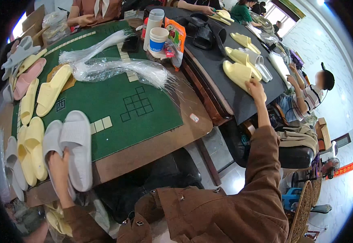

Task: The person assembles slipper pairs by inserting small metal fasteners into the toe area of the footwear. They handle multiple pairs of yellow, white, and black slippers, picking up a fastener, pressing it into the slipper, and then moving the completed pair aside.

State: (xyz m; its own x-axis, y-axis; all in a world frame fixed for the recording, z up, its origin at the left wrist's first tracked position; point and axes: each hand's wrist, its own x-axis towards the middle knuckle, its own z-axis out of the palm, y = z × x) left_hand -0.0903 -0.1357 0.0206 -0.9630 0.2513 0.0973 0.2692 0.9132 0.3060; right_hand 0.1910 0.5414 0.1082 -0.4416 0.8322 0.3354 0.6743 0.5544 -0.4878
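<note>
Slippers [80,168], a grey pair, were at the left hand [59,165], its fingers tucked under one strap [52,139]; well apart, the right hand [256,88] was clamped on a yellow slipper [234,73]. Both kinds appeared light, soft, and probably best gripped by the strap.

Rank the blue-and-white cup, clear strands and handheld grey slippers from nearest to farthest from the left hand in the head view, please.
1. Grey slippers: touching the left hand.
2. Clear strands: ahead, across the green mat.
3. Blue-and-white cup: ahead and right.
</note>
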